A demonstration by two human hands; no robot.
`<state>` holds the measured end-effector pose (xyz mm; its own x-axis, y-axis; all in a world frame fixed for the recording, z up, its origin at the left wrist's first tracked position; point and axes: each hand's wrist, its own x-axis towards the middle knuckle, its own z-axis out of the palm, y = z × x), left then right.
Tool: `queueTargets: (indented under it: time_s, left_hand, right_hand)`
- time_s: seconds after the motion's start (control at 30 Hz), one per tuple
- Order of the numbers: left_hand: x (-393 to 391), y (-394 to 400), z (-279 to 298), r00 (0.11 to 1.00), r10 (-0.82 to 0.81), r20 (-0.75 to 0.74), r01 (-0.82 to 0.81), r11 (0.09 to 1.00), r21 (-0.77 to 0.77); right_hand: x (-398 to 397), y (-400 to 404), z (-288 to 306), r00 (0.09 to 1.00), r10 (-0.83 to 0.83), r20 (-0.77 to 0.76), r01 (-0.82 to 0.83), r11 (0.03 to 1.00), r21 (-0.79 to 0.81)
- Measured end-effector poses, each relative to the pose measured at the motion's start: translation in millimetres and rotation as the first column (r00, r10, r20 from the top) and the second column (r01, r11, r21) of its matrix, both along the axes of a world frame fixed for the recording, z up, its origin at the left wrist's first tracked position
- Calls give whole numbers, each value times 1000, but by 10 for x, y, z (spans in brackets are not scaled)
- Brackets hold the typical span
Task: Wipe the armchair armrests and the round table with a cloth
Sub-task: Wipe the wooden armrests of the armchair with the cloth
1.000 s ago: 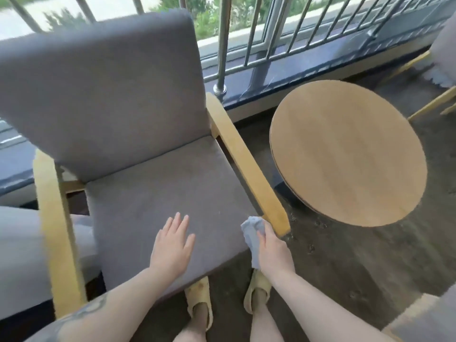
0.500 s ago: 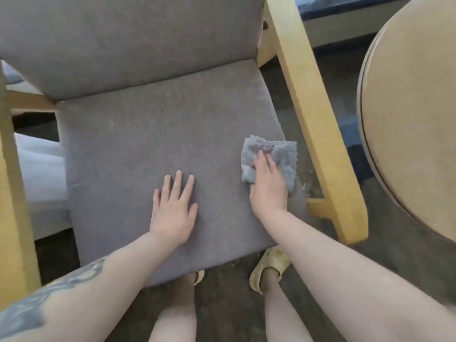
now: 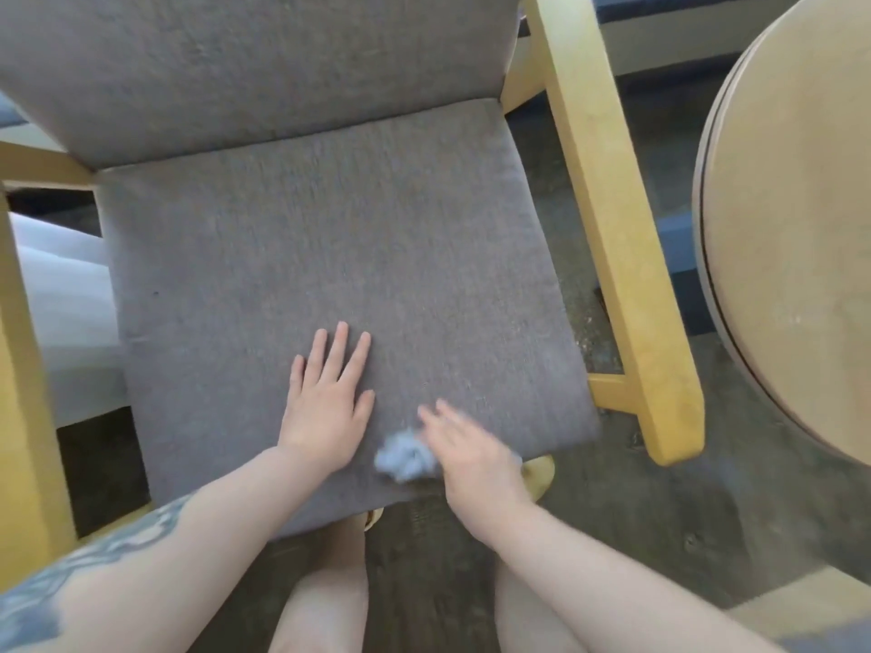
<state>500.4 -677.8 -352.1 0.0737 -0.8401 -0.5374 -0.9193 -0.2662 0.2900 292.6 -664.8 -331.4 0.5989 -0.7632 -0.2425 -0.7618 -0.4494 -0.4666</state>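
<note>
Seat cushion (image 3: 330, 256): grey fabric, filled the middle of my view, with the grey backrest (image 3: 245, 63) at 12 o'clock.
Left hand (image 3: 325, 407): mine, lay flat on the front part of the cushion, fingers straight and slightly spread, holding nothing.
Right hand (image 3: 476, 457): mine, blurred, at the cushion's front edge just at 3 o'clock of my left hand; fingers looked extended over the cloth, but I could not tell how they gripped.
Cloth (image 3: 405, 457): pale blue, bunched, under and beside my right hand, on the cushion between both hands.
Right armrest (image 3: 612, 219): yellow wood, at 2 o'clock, well apart from the cloth.
Left armrest (image 3: 23, 393): yellow wood, at 9 o'clock.
Round counter (image 3: 796, 219): tan top, at 3 o'clock beyond the right armrest.
</note>
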Motion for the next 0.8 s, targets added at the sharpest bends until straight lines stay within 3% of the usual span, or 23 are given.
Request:
queueTargets:
  time_s: [0.07,0.13,0.2,0.27,0.3,0.37,0.47,0.53,0.6,0.7,0.8]
  left_hand:
    - [3,38,18,1000,-10,12,10,1000,2]
    - [-9,92,47,1000,-5,9,5,1000,7]
    - [-31,159,68,1000,18,6,-18,1000,7]
    - [-61,228,88,999,47,22,-47,999,18]
    - [-79,258,94,997,65,34,-66,998,18]
    - [-124,312,100,991,121,50,-122,992,18]
    - [-143,391,75,972,220,81,-221,975,8]
    - [-123,513,104,956,272,114,-277,960,32]
    - [-101,699,141,943,300,145,-309,950,46]
    - [-78,960,204,940,302,162,-318,944,84]
    - [-5,1104,234,943,302,142,-315,945,84]
  right_hand:
    - [-350,248,214,996,80,26,-82,990,119]
    - [-584,100,409,991,-127,35,121,983,138]
    - [-595,-366,509,914,-401,57,399,916,47]
    - [-396,-879,447,889,-447,95,456,883,-112]
    - [-253,-1047,328,907,-409,99,421,893,-158]
    - [8,-1084,46,949,-315,18,315,944,-99]
    - [104,-475,-210,995,-34,-94,22,992,-122]
    - [-122,-79,-123,971,228,-68,-234,969,-84]
    - [-433,-105,41,942,335,21,-330,935,-128]
    - [-583,-661,161,994,67,82,-39,954,-298]
    - [-180,-684,11,958,-279,-61,255,933,-254]
